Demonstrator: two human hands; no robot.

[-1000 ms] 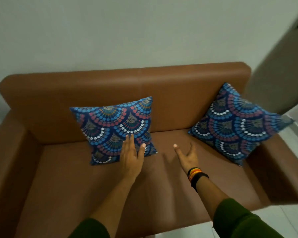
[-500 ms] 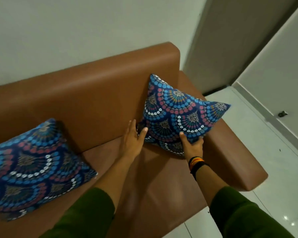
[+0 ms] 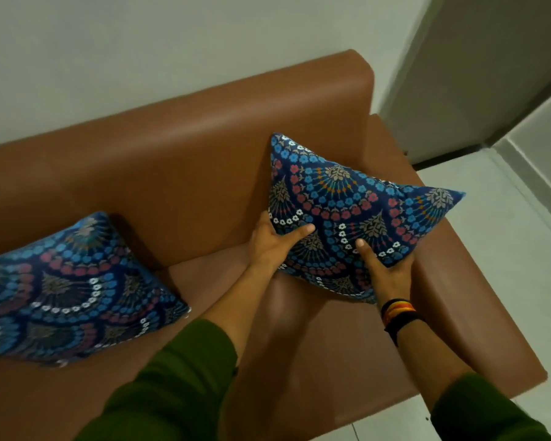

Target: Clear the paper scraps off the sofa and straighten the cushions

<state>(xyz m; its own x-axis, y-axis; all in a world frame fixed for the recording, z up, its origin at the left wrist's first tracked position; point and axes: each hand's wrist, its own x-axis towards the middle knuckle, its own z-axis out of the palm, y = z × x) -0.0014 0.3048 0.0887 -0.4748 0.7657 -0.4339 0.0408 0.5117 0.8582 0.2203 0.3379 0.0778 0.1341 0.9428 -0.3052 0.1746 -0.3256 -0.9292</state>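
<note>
The left hand (image 3: pixel 272 243) is closed on the lower left edge of the right cushion (image 3: pixel 353 211), with the thumb laid across the patterned front and the fingers hidden behind the fabric. The right hand (image 3: pixel 384 268) is clamped on the same cushion's lower right edge, thumb on the front, fingers hidden behind it. The two hands are held apart, one at each side of the cushion's bottom corner. Banded bracelets (image 3: pixel 398 313) are worn on the right wrist, and green sleeves (image 3: pixel 178 377) cover both forearms from below the elbow.

The right cushion is turned on its point. Its upper left corner is set against the backrest (image 3: pixel 188 148), and its right corner projects over the right armrest (image 3: pixel 468 297). Whether its bottom corner touches the seat cannot be told.

The left cushion (image 3: pixel 67 291) lies at the left of the sofa (image 3: pixel 268 345), well apart from the hands, tilted back against the backrest with its lower edge on the seat. A pale wall (image 3: pixel 140 52) stands behind the sofa, and a light tiled floor (image 3: pixel 506 249) is seen to the right.
</note>
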